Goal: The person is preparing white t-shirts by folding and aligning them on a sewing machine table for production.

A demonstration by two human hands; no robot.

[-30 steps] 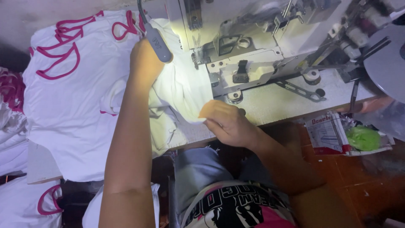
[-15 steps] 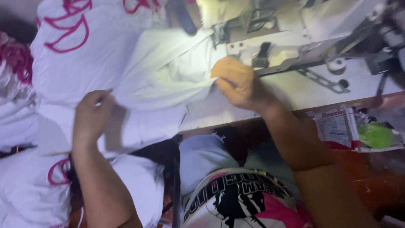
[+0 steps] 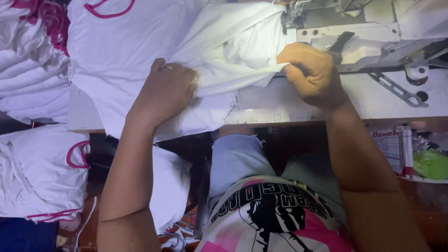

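Note:
A white garment (image 3: 140, 46) with pink trim lies spread over the sewing table (image 3: 298, 100). My left hand (image 3: 163, 91) grips a bunched fold of it near the table's front edge. My right hand (image 3: 312, 70) pinches the folded edge of the same white fabric, just in front of the sewing machine (image 3: 373, 32). The cloth is stretched taut between both hands and runs up to the needle area at the top.
Piles of white garments with pink trim lie at the left (image 3: 32, 70) and lower left (image 3: 42, 177). A box and a green item (image 3: 429, 163) sit at the right below the table. My lap is under the table edge.
My left hand came up from the lower pile and took hold of the fabric on the table. My right hand stayed on the fabric edge by the machine. The view shifted down.

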